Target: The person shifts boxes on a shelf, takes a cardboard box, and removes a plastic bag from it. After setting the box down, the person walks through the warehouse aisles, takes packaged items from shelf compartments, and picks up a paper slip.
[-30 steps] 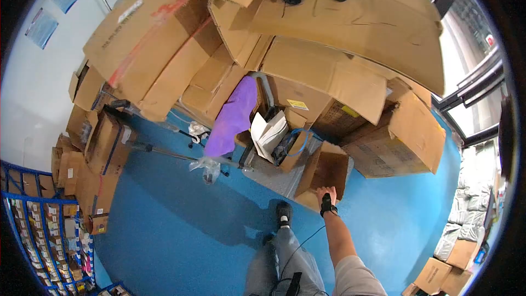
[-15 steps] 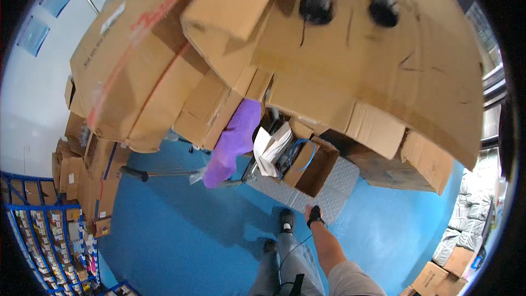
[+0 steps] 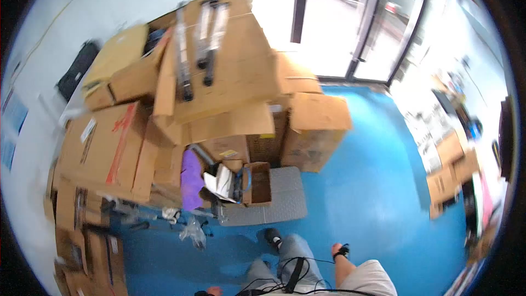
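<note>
My right hand [image 3: 336,249], with a black band at the wrist, hangs at my right side over the blue floor. It is small and blurred, and I see nothing held in it. My left hand [image 3: 213,291] shows only in part at the bottom edge, its fingers not clear. Nearest in front of my feet is a grey ridged platform [image 3: 285,194]. On it stands an open brown box [image 3: 261,185], beside white papers [image 3: 222,182] and a purple wrapped thing [image 3: 191,180].
Stacked cardboard boxes [image 3: 101,142] fill the left. Several black-tipped tubes [image 3: 205,35] lie on a large carton [image 3: 241,66]. A tall box [image 3: 315,131] stands right of the pile, glass doors [image 3: 339,22] behind. Clear plastic [image 3: 193,234] lies on the floor [image 3: 367,197].
My view has lifted and drawn back from the cartons, so the glass doors now show. My right hand has swung away from the platform, and part of my left hand has come into view.
</note>
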A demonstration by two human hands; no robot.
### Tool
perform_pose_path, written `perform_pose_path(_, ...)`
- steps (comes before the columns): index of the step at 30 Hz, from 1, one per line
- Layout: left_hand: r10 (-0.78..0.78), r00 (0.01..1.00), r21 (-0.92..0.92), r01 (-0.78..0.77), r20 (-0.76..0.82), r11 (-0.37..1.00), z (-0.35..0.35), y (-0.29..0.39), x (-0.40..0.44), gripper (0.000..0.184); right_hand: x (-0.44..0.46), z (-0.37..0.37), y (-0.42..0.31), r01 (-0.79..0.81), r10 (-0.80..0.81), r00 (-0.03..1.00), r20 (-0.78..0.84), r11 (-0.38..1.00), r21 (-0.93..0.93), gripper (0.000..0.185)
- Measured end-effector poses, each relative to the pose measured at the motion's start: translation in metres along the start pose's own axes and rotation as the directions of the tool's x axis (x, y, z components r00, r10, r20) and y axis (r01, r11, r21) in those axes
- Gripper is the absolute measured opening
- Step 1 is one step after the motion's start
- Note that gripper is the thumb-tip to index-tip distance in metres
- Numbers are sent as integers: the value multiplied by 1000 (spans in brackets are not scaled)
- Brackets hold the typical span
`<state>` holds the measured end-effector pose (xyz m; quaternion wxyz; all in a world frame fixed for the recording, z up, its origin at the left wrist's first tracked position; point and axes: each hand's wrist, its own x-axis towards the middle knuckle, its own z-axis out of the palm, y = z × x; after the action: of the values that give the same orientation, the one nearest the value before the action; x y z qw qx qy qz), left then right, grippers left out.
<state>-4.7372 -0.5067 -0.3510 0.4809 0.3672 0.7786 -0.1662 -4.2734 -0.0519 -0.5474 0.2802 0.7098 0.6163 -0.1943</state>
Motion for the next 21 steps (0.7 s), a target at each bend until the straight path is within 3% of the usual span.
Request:
perform_pose_path(1,-26,1000,-127,26,7,992,-9,-16,11,37,-40,15,42,143,-110,987,114,930,-339,23)
perform_pose_path(2,-66,998,-359,69,20,931,-19,-26,28,35,-62,28,90,303,-175,949,262,733,-608,23)
perform_pose_path(3,-82,996,-521,91,40,849,-29,-29,43,33,-82,66,132,302,-128,938,323,760,-575,24)
perform_pose_path(4,-99,993,-628,118,66,770,-42,-28,56,30,-121,93,158,119,2,979,205,811,-573,25)
perform_pose_path(5,-105,991,-679,134,84,721,-54,-23,67,29,-162,118,188,300,9,909,416,678,-671,27)
perform_pose_path(6,-91,992,-671,127,89,730,-67,-14,76,27,-244,49,203,333,-7,873,488,740,-585,31)
perform_pose_path(7,-76,993,-664,118,91,739,-80,-4,89,25,-278,51,224,130,54,895,442,917,-376,31)
perform_pose_path(8,-56,995,-647,97,85,757,-93,11,99,23,-309,74,239,18,89,896,436,972,-236,31)
perform_pose_path(11,37,998,-597,-4,43,802,-129,75,128,20,-383,127,264,-221,168,858,485,974,52,29)
perform_pose_path(14,167,986,-542,-146,-11,827,-151,171,159,19,-447,193,269,-428,218,803,554,859,282,28)
perform_pose_path(15,243,967,-470,-252,-81,846,-159,212,152,19,-465,215,266,-491,227,784,577,797,353,28)
perform_pose_path(17,266,956,-360,-293,-125,886,-159,305,128,19,-497,258,261,-599,238,746,622,648,470,27)
perform_pose_path(21,593,803,-92,-588,52,804,-105,468,117,19,-543,324,267,-739,259,673,692,254,624,25)
